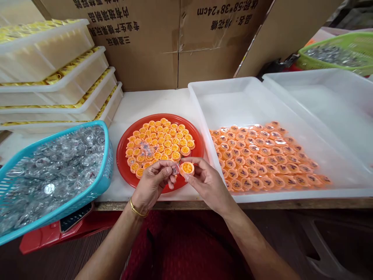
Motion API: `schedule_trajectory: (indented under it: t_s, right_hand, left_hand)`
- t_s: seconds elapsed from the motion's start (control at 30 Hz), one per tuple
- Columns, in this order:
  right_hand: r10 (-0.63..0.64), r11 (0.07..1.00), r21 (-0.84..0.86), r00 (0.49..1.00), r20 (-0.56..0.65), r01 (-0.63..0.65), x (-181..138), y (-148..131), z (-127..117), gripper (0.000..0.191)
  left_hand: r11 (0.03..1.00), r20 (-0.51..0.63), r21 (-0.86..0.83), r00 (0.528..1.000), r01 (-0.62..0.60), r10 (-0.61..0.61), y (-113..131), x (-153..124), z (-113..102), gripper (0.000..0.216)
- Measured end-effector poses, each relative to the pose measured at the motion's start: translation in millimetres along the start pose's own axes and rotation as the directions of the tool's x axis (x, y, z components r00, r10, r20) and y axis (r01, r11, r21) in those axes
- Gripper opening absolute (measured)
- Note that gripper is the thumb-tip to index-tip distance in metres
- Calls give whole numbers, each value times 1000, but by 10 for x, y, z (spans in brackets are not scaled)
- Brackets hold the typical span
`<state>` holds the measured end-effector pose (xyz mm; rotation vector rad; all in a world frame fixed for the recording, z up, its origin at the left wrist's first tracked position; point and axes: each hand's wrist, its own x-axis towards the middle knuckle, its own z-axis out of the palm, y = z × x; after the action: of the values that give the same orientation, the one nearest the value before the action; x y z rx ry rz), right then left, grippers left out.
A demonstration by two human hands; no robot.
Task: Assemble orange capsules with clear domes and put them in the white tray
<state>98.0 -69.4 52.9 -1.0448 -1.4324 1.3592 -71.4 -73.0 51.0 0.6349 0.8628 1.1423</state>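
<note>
Right hand pinches an orange cup between fingertips, left hand pinching a clear lid alongside.

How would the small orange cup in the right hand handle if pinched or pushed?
Probably light: the right hand holds the orange cup in a mere pinch. Squat and round, so likely stable upright, like those on the red plate, but may roll if tipped. Its top is open, so tilting could spill the yellow filling.
</note>
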Motion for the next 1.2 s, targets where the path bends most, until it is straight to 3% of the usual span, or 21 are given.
schedule_trajectory:
  t_s: [0.27, 0.53, 0.8, 0.97, 1.1, 1.2]
  right_hand:
    - [-30, 993, -113, 993, -117, 17, -62, 77, 47, 31]
    - [-194, 944, -304, 960, -200, 128, -79, 115, 60, 29]
    - [-275, 889, -424, 941, -195, 172, -58, 87, 79, 32]
    - [-289, 889, -419, 935, -205, 183, -42, 92, 81, 30]
    - [-287, 890, -421, 932, -224, 173, -37, 98, 72, 30]
    - [-308, 880, -441, 919, -245, 177, -35, 114, 66, 30]
  left_hand:
    - [997, 20, -62, 999, 43, -42, -95, -41, 61, 16]
    - [996, -16, -74, 999, 46, -47, -154, -44, 141, 18]
    - [997, -138, -64, 988, 53, -61, -169, -17, 234, 24]
    - [987, -247, -151, 966, 45, -82, -204, -14, 301, 27]
    - [978, -268, -198, 955, 72, -124, -221, -30, 371, 30]
    - [987, -278, -156, 957, 35, -78, -247, -35, 432, 33]
